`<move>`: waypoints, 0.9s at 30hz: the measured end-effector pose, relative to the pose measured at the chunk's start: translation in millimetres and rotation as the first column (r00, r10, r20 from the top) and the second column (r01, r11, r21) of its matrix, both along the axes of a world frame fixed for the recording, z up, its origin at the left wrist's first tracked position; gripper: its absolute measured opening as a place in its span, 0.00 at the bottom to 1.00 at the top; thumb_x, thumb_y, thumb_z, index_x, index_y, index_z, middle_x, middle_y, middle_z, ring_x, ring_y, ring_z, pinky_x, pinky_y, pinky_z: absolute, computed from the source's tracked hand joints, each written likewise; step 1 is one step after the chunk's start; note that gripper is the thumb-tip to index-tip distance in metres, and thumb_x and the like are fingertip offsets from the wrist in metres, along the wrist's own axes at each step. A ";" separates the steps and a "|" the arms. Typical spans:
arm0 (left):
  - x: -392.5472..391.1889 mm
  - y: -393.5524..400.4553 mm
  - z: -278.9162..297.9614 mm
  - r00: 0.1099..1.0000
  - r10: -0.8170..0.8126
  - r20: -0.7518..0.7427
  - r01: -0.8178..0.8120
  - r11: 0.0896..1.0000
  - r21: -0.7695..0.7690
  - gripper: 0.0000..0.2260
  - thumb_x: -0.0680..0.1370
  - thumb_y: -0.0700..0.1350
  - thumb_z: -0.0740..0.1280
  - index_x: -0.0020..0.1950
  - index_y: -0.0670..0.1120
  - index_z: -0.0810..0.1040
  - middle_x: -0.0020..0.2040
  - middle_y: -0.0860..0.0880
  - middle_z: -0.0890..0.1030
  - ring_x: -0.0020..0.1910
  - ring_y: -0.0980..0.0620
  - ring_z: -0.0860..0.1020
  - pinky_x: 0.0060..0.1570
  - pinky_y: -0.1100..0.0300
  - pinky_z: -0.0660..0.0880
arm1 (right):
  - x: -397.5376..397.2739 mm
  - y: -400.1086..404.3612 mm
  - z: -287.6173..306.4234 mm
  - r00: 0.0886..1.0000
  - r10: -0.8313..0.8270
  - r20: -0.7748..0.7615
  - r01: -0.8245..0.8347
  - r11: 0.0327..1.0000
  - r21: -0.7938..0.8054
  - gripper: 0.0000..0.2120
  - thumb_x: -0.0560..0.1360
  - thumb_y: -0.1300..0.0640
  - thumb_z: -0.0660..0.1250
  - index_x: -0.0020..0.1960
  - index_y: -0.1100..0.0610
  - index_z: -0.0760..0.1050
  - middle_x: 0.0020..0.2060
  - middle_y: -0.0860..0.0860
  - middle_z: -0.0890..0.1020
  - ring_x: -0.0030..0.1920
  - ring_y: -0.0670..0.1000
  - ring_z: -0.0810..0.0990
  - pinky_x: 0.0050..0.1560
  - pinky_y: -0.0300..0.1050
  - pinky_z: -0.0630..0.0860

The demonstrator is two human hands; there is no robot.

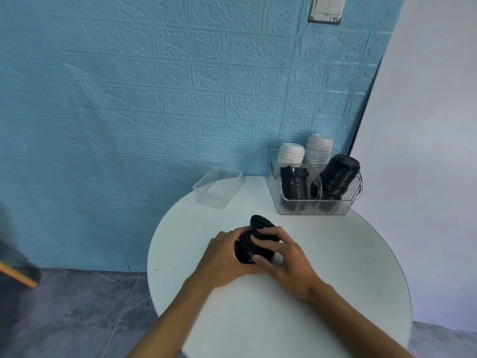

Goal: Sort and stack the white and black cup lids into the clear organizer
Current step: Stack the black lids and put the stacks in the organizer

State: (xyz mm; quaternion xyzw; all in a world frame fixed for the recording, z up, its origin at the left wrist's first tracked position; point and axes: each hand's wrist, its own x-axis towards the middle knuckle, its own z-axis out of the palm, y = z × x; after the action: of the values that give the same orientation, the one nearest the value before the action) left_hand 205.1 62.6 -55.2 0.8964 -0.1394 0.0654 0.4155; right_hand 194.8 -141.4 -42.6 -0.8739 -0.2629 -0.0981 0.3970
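Note:
A stack of black cup lids [247,248] lies on its side near the middle of the round white table [335,280]. My left hand [222,257] grips the stack from the left. My right hand [281,251] curls over its right end, fingers on the top lids. The clear organizer [315,202] stands at the table's back right. Two white lid stacks [290,153] [318,148] fill its rear compartments. One black lid stack [294,184] stands upright in the front left compartment, and another black stack [338,174] leans to the right in the front right one.
A shallow clear plastic tray [218,187] sits at the table's back edge, left of the organizer. A blue brick-pattern wall runs behind the table. A white wall rises at the right. Grey floor lies to the left, below the table.

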 end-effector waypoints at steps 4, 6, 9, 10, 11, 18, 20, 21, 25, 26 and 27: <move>-0.1 0.3 -1.8 1.000 0.016 -0.009 -0.016 1.000 0.018 0.36 0.60 0.70 0.77 0.66 0.69 0.70 0.51 0.61 0.81 0.53 0.60 0.79 0.53 0.58 0.79 | 1.2 0.3 -3.3 1.000 0.024 0.014 -0.024 1.000 -0.004 0.18 0.78 0.50 0.72 0.67 0.44 0.79 0.67 0.33 0.71 0.73 0.38 0.67 0.72 0.35 0.65; 0.4 0.5 -4.4 0.999 0.036 -0.032 -0.034 0.998 0.055 0.35 0.59 0.72 0.76 0.63 0.69 0.70 0.49 0.61 0.78 0.52 0.58 0.78 0.52 0.59 0.78 | 0.8 0.6 -4.3 0.999 0.026 0.027 -0.025 0.999 -0.042 0.18 0.78 0.50 0.71 0.68 0.44 0.78 0.69 0.33 0.70 0.73 0.38 0.66 0.73 0.38 0.65; -0.2 -1.3 -7.3 0.999 0.038 -0.025 -0.034 0.992 0.123 0.33 0.61 0.73 0.73 0.61 0.68 0.67 0.48 0.63 0.74 0.53 0.56 0.74 0.50 0.62 0.71 | -1.3 1.3 -1.3 0.998 0.021 0.053 -0.015 0.994 -0.106 0.18 0.79 0.49 0.69 0.68 0.44 0.78 0.69 0.33 0.70 0.74 0.39 0.66 0.73 0.40 0.66; -0.9 -1.9 -7.1 0.999 0.031 -0.015 -0.029 0.991 0.133 0.31 0.62 0.73 0.72 0.60 0.69 0.66 0.48 0.63 0.74 0.54 0.57 0.73 0.50 0.63 0.68 | -2.1 1.7 -0.2 0.998 0.022 0.061 -0.014 0.992 -0.125 0.17 0.79 0.48 0.68 0.68 0.44 0.78 0.69 0.34 0.70 0.74 0.39 0.65 0.72 0.40 0.66; -0.9 -1.9 -6.8 1.000 0.025 -0.011 -0.023 0.991 0.132 0.30 0.63 0.74 0.72 0.60 0.69 0.66 0.48 0.63 0.75 0.54 0.57 0.73 0.50 0.64 0.67 | -2.8 1.9 0.5 0.998 0.027 0.064 -0.018 0.990 -0.141 0.17 0.80 0.47 0.66 0.69 0.44 0.78 0.69 0.35 0.70 0.74 0.39 0.64 0.72 0.40 0.66; -0.3 0.9 -3.0 0.997 0.036 -0.063 -0.032 0.998 0.063 0.32 0.64 0.73 0.73 0.65 0.71 0.69 0.55 0.57 0.80 0.59 0.55 0.75 0.59 0.58 0.74 | -1.3 3.4 11.4 1.000 -0.002 -0.025 0.008 0.968 0.249 0.18 0.77 0.63 0.72 0.64 0.48 0.82 0.61 0.37 0.77 0.65 0.45 0.77 0.65 0.39 0.75; -1.0 1.2 -1.2 0.996 0.036 -0.083 -0.033 0.999 0.040 0.34 0.62 0.73 0.74 0.66 0.72 0.69 0.58 0.56 0.80 0.62 0.54 0.74 0.64 0.54 0.74 | 1.4 0.0 18.6 0.998 -0.049 -0.026 0.056 0.893 0.447 0.18 0.75 0.67 0.73 0.60 0.48 0.83 0.57 0.44 0.81 0.57 0.50 0.82 0.56 0.42 0.80; -1.1 1.0 -0.5 0.996 0.028 -0.087 -0.026 0.999 0.029 0.34 0.61 0.72 0.74 0.66 0.72 0.70 0.58 0.57 0.80 0.63 0.54 0.74 0.65 0.53 0.74 | 3.8 -3.0 22.0 0.996 -0.057 -0.066 0.084 0.831 0.550 0.18 0.75 0.68 0.73 0.57 0.48 0.83 0.54 0.46 0.83 0.53 0.51 0.83 0.50 0.43 0.82; -0.5 2.7 2.3 0.995 0.008 -0.097 -0.006 1.000 0.013 0.32 0.63 0.71 0.75 0.65 0.72 0.70 0.57 0.62 0.80 0.62 0.57 0.74 0.65 0.52 0.74 | 11.2 -12.4 29.7 0.917 0.206 -0.340 0.165 0.580 0.797 0.17 0.74 0.63 0.74 0.61 0.53 0.76 0.50 0.55 0.84 0.41 0.53 0.80 0.32 0.42 0.74; -0.5 3.1 2.6 0.995 0.008 -0.097 -0.006 1.000 0.019 0.33 0.63 0.71 0.75 0.66 0.72 0.70 0.57 0.61 0.80 0.62 0.57 0.74 0.65 0.52 0.74 | 12.2 -12.4 29.1 0.877 0.267 -0.399 0.176 0.593 0.785 0.18 0.75 0.62 0.74 0.62 0.53 0.75 0.50 0.56 0.84 0.40 0.52 0.78 0.31 0.42 0.72; 0.0 2.9 2.5 0.995 0.008 -0.095 -0.006 1.000 0.026 0.34 0.63 0.71 0.75 0.67 0.71 0.70 0.57 0.60 0.80 0.62 0.56 0.74 0.64 0.52 0.74 | 13.6 -11.5 27.3 0.852 0.277 -0.444 0.178 0.646 0.743 0.16 0.76 0.63 0.72 0.62 0.53 0.76 0.50 0.57 0.83 0.39 0.52 0.76 0.31 0.41 0.70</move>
State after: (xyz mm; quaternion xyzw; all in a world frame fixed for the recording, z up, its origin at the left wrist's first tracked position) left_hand 205.2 65.5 -52.7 0.9043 -0.1173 0.0223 0.4099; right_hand 208.4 -152.9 -15.3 -0.6089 -0.1041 0.0522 0.7847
